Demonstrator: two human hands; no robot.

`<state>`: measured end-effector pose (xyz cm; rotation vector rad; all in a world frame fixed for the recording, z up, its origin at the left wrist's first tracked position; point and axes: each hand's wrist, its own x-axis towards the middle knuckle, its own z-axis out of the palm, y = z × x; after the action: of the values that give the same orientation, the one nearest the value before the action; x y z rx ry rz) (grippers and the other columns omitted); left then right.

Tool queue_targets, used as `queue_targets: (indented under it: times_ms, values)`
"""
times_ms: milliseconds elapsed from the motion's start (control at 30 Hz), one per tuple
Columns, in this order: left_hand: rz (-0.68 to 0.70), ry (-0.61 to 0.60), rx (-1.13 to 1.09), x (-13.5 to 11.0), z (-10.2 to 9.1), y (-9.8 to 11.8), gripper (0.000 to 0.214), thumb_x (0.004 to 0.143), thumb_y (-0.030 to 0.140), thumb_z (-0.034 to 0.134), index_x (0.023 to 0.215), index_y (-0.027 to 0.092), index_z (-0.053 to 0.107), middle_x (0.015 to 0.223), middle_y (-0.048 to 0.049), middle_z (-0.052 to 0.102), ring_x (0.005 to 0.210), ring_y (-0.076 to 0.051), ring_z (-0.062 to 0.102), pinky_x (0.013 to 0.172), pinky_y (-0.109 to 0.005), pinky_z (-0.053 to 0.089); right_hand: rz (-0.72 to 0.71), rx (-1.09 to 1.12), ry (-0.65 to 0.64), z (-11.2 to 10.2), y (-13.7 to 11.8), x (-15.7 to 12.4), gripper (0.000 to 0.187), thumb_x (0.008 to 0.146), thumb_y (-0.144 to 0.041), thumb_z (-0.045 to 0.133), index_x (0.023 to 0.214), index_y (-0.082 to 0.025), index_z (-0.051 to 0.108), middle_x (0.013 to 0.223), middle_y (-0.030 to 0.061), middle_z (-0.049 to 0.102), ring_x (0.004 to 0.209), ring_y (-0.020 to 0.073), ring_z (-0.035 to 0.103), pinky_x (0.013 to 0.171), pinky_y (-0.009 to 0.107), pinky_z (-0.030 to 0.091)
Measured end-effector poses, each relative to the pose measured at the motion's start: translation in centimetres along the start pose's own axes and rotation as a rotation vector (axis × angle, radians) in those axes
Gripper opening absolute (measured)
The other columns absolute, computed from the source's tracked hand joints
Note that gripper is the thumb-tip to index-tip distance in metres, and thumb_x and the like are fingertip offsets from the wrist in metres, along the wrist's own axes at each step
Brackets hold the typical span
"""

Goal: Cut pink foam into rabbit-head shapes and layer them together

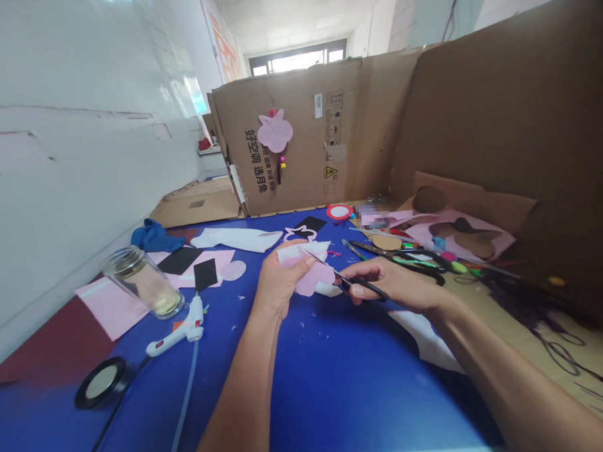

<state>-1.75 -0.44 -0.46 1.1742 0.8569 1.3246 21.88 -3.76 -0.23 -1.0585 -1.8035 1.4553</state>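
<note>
My left hand (pixel 281 283) pinches a pink scalloped cutout (pixel 314 279) together with white paper or felt (pixel 289 254) behind it, above the blue table. In my right hand (pixel 368 280) is a pair of black-handled scissors (pixel 364 287), its fingers around the handles. The scissor blades point up and left and lie against the upper part of the pink cutout; whether they are parted I cannot tell. Just beyond my left hand lie a pale pink outlined shape (pixel 302 233) and a black square (pixel 309 225). White scraps (pixel 426 340) lie under my right forearm.
At left stand a glass jar (pixel 144 283), a white glue gun (pixel 186 327) with its cord, and a black tape roll (pixel 102 383). Pens, larger scissors (pixel 382 245) and pink sheets (pixel 462 235) crowd the right. Cardboard walls (pixel 377 129) rise behind, bearing a pink flower-shaped ornament (pixel 275 132).
</note>
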Motion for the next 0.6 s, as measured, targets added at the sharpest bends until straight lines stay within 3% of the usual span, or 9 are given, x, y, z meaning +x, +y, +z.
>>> queue_targets:
  times_ms: [600]
  values:
    - [0.003,-0.006,-0.012,-0.11,-0.01,-0.11,0.041,0.067,0.024,0.091,0.106,0.019,0.078,0.096,-0.0045,0.079,0.082,-0.018,0.072,0.078,-0.029,0.057,-0.002,-0.05,0.022,0.16,0.04,0.16,0.054,0.079,-0.067,0.08,0.109,-0.022,0.082,0.082,0.0024,0.068,0.075,0.0178,0.058,0.07,0.029,0.044]
